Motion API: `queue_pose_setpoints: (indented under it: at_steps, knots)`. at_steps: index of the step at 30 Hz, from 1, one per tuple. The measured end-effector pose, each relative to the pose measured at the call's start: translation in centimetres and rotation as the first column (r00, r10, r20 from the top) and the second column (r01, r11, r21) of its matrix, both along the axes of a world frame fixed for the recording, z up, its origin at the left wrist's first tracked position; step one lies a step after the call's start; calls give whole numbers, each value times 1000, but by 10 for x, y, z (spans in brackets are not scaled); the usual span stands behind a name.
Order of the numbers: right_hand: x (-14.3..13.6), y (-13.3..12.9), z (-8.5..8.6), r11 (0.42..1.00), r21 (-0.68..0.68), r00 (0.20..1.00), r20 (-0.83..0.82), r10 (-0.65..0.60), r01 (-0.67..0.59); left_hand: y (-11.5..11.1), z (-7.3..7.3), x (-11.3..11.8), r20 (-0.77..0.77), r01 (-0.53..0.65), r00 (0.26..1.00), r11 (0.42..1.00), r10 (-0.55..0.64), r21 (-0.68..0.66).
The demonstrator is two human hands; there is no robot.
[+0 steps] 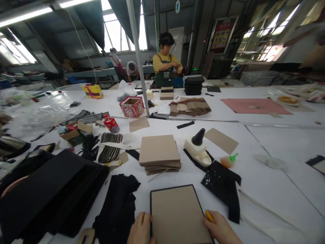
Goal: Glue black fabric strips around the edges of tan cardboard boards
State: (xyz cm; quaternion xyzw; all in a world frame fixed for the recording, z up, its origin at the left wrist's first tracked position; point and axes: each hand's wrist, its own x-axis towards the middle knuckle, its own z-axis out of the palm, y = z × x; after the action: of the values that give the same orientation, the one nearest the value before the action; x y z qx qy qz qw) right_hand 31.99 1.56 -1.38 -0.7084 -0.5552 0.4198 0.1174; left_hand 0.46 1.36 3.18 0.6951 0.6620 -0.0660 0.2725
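A grey-brown cardboard panel with a narrow black border lies flat at the table's near edge. My left hand is closed at its left side, the thumb near the board and the fingers along the border. At the right border, my right hand grips a small yellow tool; its working end is hidden. Beyond the panel sits a stack of plain cardboard sheets. To the right of that stack, a cream plastic container with a black cone-shaped top stands on black material.
Black sheets are piled at the left, beside black cut pieces. Black scrap and a green-tipped orange bottle lie right. Further back are a red can, a patterned box, a pole and a co-worker in yellow.
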Motion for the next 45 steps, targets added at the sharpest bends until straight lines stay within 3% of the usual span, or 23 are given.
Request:
queue_pose_setpoints:
  at_steps: [3,5,11,15,18,21,25,26,28,30,33,36,40,45]
  knots:
    - [-2,0,3,1000,-6,1000,8,0,0,0,-11,16,-17,224,974,964,-224,142]
    - [-2,0,5,1000,-6,1000,18,5,-5,-3,-22,32,-10,309,950,935,-312,173]
    - [-2,3,8,998,21,995,81,52,-54,-9,-39,72,8,179,983,975,-182,133]
    - [-1,3,6,995,71,985,161,63,-75,-9,-39,80,-20,202,979,964,-201,175]
    - [7,5,9,974,191,957,285,61,-119,-9,-40,80,-35,242,970,949,-240,202]
    - [24,17,41,892,385,902,429,56,-238,-11,-41,80,-26,252,968,947,-251,198]
    - [41,39,123,743,516,786,618,21,-425,-13,-42,80,4,241,969,948,-247,206]
    - [40,45,142,739,536,781,624,-20,-409,-14,-43,81,10,238,969,947,-245,216]
    - [30,53,170,825,512,824,557,-106,-240,-15,-44,81,20,226,971,943,-238,245]
    - [8,59,179,887,461,916,366,-167,-22,-17,-47,81,12,216,973,934,-229,284]
    - [-38,66,164,925,354,990,-61,-127,141,-19,-51,82,-21,207,977,915,-213,347]
    - [-85,70,137,958,255,943,-329,-40,130,-20,-53,84,-46,195,980,898,-193,394]
    - [-128,70,112,951,297,919,-392,37,88,-22,-54,87,-76,183,983,884,-166,429]
    - [-136,71,100,929,367,926,-364,98,46,-22,-56,89,-88,177,984,879,-154,443]
